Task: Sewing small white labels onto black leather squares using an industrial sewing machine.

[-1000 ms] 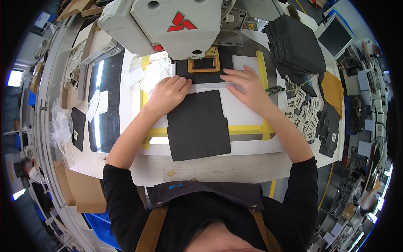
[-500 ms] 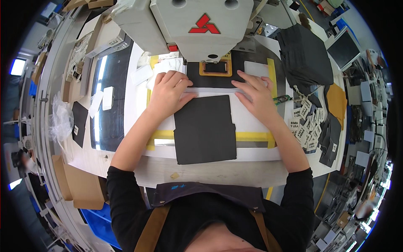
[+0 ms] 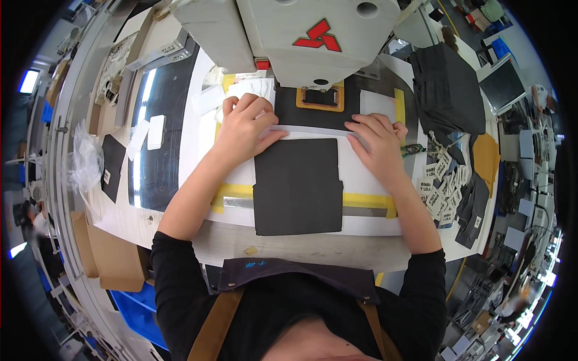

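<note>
A flat black sheet (image 3: 289, 115) lies beneath the machine's head, with an orange-yellow rectangular frame (image 3: 341, 101) over it. My left hand (image 3: 244, 129) rests at the sheet's left front corner, fingers bent and thumb apart. At its right front corner, my right hand (image 3: 379, 144) touches with stretched fingertips, the thumb lower down. A pale strip (image 3: 316, 130) runs along the sheet's front edge between my hands. Closer to me, a second black panel (image 3: 298, 189), with small steps in its sides, lies flat and untouched. What the frame's underside rests on is hidden.
The grey machine head (image 3: 313, 42) overhangs the work. White cards (image 3: 247, 88) lie beyond my left hand. To the right are a black stack (image 3: 448, 87), a heap of printed labels (image 3: 442, 186) and green-handled snips (image 3: 413, 149). Yellow tape (image 3: 367, 200) borders the white work surface.
My right hand's spread fingers have drawn closer together and come down to the sheet's right front corner. My left hand stays by the left corner. The whole view has shifted slightly.
</note>
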A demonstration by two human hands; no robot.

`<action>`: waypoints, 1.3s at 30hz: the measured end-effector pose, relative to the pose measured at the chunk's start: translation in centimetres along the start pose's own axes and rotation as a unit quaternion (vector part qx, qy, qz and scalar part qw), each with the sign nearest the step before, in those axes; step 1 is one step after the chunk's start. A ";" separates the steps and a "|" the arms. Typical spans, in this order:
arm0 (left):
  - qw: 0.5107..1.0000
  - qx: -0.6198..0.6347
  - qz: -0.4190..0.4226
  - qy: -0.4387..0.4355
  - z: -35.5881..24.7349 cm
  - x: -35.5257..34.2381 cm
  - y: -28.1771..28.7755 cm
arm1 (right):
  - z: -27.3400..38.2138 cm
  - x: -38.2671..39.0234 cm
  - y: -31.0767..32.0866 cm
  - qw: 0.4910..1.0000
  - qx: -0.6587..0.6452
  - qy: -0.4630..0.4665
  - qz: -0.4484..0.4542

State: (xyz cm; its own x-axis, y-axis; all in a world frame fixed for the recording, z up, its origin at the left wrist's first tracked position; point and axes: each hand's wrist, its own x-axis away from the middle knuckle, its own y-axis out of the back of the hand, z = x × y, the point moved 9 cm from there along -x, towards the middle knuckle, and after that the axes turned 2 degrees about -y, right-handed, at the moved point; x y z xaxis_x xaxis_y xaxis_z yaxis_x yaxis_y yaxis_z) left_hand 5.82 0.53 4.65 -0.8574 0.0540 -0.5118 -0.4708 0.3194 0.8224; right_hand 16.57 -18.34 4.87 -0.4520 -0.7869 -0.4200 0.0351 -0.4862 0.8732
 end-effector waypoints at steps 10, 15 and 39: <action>0.999 -0.043 0.001 -0.033 -0.8 0.3 -0.3 | 0.3 0.3 0.4 1.000 0.008 0.019 -0.015; 0.998 -0.044 0.003 -0.033 -0.7 0.3 -0.2 | 0.5 0.3 0.3 1.000 -0.001 0.015 -0.009; 0.999 -0.006 0.049 0.005 0.1 0.1 -0.4 | 1.4 0.1 -0.4 0.999 -0.007 0.031 0.031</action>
State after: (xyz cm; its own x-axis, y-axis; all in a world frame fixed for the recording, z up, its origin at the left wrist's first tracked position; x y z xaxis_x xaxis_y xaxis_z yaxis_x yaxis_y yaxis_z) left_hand 5.89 0.46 4.24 -0.9017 0.0751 -0.4258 -0.3867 0.3007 0.8718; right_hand 15.23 -17.68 4.78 -0.3926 -0.8373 -0.3805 0.0729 -0.4408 0.8946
